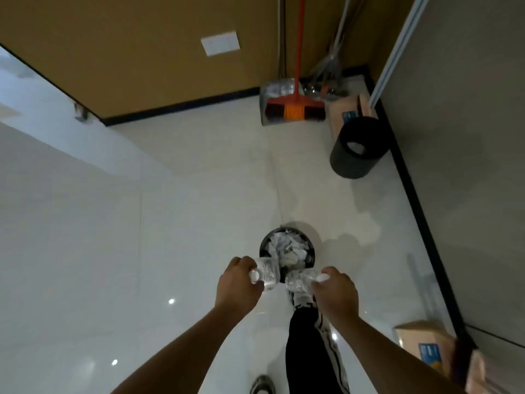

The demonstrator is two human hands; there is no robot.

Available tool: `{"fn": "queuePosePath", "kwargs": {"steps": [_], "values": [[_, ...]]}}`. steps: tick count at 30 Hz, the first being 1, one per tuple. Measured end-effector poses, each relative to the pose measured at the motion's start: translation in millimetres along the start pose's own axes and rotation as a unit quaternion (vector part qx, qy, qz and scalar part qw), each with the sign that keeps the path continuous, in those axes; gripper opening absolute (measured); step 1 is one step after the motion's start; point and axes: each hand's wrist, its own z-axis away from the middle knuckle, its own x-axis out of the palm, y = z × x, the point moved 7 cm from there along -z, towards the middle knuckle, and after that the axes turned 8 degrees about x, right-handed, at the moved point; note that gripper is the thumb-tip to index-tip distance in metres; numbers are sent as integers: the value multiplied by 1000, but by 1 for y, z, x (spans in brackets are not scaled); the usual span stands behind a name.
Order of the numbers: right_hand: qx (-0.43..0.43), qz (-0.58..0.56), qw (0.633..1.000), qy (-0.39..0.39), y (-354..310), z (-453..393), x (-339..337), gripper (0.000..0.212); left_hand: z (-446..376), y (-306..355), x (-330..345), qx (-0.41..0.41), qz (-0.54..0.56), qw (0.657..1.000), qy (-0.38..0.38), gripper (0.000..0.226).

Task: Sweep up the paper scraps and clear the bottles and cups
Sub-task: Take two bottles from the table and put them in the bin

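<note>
The left hand (237, 282) and right hand (335, 291) each gripped a clear bottle (267, 273) (298, 281) just above the paper-filled bin (262, 245); clearing bottles appeared underway, next requiring release over its opening.

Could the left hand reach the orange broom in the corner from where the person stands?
Probably not. The left hand is shut on a clear plastic bottle over the paper-filled black bin, and the orange broom leans far across open floor in the corner.
</note>
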Motion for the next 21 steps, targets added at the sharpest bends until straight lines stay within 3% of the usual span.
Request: {"fn": "queuePosePath", "kwargs": {"steps": [5,10,16,21], "values": [[32,17,999,-31,5,-66,40,37,-48,-25,58,-55,14,998,-6,25],[37,42,993,-99,14,-89,68,49,-64,-43,88,-63,1,997,-35,46],[17,74,985,-154,-6,-74,65,51,-54,-53,68,-125,37,990,-54,52],[-76,100,972,-196,-60,-36,65,46,-22,-55,22,-136,61,989,-1,52]]}}
